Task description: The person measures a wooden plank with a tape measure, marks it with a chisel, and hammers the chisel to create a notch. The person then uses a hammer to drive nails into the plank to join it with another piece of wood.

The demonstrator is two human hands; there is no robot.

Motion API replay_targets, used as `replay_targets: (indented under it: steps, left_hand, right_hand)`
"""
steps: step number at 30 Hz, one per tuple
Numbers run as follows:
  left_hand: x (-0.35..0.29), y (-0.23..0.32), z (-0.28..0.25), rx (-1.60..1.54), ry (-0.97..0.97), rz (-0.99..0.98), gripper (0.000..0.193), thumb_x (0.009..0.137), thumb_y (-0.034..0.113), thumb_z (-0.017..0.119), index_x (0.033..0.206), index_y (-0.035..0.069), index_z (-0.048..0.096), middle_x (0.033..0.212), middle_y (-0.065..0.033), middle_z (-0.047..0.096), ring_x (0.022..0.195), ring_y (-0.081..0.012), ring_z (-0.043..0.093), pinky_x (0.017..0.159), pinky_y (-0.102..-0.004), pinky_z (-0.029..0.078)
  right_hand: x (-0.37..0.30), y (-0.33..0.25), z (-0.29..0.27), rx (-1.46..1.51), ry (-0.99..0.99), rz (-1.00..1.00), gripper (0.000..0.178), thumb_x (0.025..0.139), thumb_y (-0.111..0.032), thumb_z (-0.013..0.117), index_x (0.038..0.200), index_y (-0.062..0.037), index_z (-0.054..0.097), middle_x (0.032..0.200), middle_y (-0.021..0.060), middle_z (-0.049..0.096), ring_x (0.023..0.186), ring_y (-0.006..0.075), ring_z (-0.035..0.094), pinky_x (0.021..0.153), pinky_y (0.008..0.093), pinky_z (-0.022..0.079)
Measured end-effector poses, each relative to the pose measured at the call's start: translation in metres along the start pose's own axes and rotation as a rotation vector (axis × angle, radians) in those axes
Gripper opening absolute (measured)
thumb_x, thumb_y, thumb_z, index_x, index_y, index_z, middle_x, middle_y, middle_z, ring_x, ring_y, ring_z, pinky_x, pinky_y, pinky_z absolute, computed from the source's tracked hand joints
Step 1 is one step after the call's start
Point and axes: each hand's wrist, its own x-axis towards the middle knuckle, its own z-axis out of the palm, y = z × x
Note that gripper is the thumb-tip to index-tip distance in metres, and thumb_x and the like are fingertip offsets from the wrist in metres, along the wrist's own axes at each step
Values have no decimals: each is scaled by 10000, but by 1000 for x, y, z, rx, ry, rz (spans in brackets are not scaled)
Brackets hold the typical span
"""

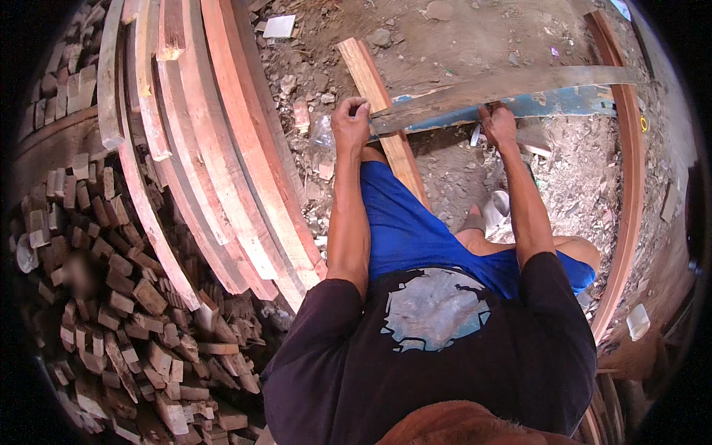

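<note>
A long, narrow, flat grey-brown strip (519,83) stretches from left to right in front of me; its material is hard to tell. At its left end my left hand (351,122) is closed, with thumb and fingers pinching the strip's end. My right hand (498,124) has its fingers curled at the strip's lower edge; whatever is in them is hidden. Behind and below the strip lies a board with worn blue paint (545,104). Under its left end is a light wooden beam (386,111), and a reddish beam (629,163) passes under the right end.
Long sawn timbers (215,148) are stacked on my left. Beyond them is a large heap of short wood offcuts (141,319). Stones, scraps and a white square piece (279,27) lie on the dirt ground (460,44). A pale cup-like piece (638,322) lies at the right.
</note>
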Motion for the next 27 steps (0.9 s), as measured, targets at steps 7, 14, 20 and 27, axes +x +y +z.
replay_targets:
  steps: [7, 14, 20, 27]
  left_hand:
    - [17, 7, -8, 40, -287, -88, 115, 912, 91, 774, 983, 3, 793, 859, -58, 776, 787, -126, 710, 749, -305, 567]
    - [13, -2, -4, -93, -287, -83, 139, 938, 110, 764, 1010, -6, 787, 889, -51, 777, 822, -121, 705, 772, -304, 565]
    - [2, 4, -2, -26, -249, -45, 152, 954, 133, 744, 1017, 2, 789, 899, -51, 776, 847, -127, 701, 795, -318, 567]
    - [-2, 17, -3, 68, -206, 19, 166, 943, 148, 732, 1014, 10, 792, 889, -95, 783, 826, -167, 728, 790, -334, 574]
  right_hand:
    - [-44, 45, -22, -422, -140, -48, 344, 978, -227, 571, 1282, -94, 662, 1219, 273, 686, 1172, 459, 649, 1000, 560, 518]
    - [-47, 58, -5, -524, -108, -169, 300, 985, -207, 547, 1263, -143, 639, 1214, 179, 676, 1184, 429, 628, 1046, 572, 475]
    - [-52, 49, -28, -545, -92, -350, 295, 964, -199, 560, 1249, -146, 615, 1162, 156, 700, 1181, 390, 633, 1026, 540, 467]
    - [-115, 1, -85, -278, -321, -173, 293, 967, -207, 610, 1219, -59, 597, 1042, 260, 720, 1065, 483, 682, 895, 594, 520]
